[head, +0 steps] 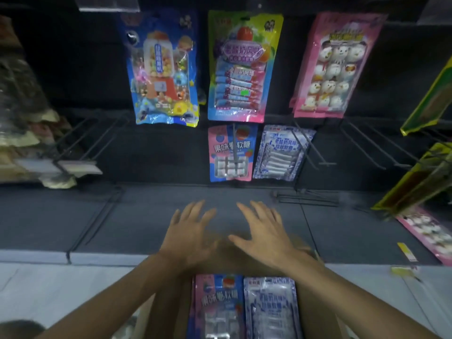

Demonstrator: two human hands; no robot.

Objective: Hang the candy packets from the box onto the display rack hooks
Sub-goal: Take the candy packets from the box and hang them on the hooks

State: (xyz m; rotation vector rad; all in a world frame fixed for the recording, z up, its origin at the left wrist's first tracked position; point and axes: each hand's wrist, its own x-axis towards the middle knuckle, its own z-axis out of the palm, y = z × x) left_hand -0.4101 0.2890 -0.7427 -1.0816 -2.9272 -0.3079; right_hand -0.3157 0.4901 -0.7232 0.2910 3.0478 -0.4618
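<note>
Below, a pink-and-blue packet (219,304) and a white-and-blue packet (270,307) are seen side by side in the cardboard box (315,324). Above its far edge, the left hand (189,237) and right hand (265,234) are held spread and empty. Beyond, a matching pink packet (230,152) and a matching white packet (281,152) are hung on the rack.

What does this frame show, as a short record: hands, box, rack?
left hand: open, fingers spread, empty, over the box's far edge
right hand: open, fingers spread, empty, beside the left
box: pink packet and white packet side by side inside
lower hooks: hung pink, hung white, same designs as in the box
upper hooks: blue pack, green pack, marshmallow pack
bare hooks: right of hung white
task state: no packet in hand
</note>
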